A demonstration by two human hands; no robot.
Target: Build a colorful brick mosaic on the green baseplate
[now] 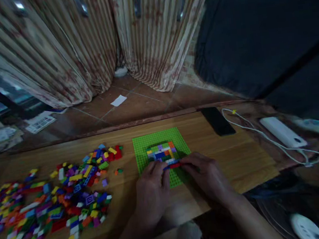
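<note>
1. Our right fingers (190, 159) are nearly closed, pinching the red brick (175, 165) at its right end.
2. Our left fingers (158, 168) curl close together at the blue brick (167, 167) beside it; we cannot tell whether they grip or only touch it.
3. Both bricks are at the near side of our build (160, 155), over the green plate (139, 143) on the table (208, 148).
4. Loose bricks (87, 172) lie to our left.
</note>
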